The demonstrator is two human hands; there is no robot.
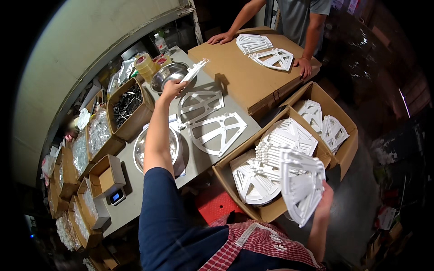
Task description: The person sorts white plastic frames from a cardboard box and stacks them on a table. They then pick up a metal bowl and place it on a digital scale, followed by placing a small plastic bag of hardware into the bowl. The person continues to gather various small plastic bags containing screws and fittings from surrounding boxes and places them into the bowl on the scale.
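Observation:
My left hand (172, 88) is closed on a narrow white plastic piece (195, 70), seen nearly edge-on beside a steel bowl (168, 74). Two white fan-shaped plastic frames (218, 132) lie flat on the grey table below that hand. On the near right, my right hand (325, 198) grips a bundle of fan-shaped plastic frames (302, 183) by its outer side; its fingers are partly hidden. The bundle is tilted over an open cardboard box (222, 175) packed with more stacked frames (289, 135).
A second carton (347, 151) with frames adjoins the box. Across a large flat cardboard box (221, 58), another person's hands (304, 67) rest near two frame stacks. Left are a second steel bowl (175, 158), tape rolls (144, 65), small parts boxes (106, 174) and a digital scale (116, 197).

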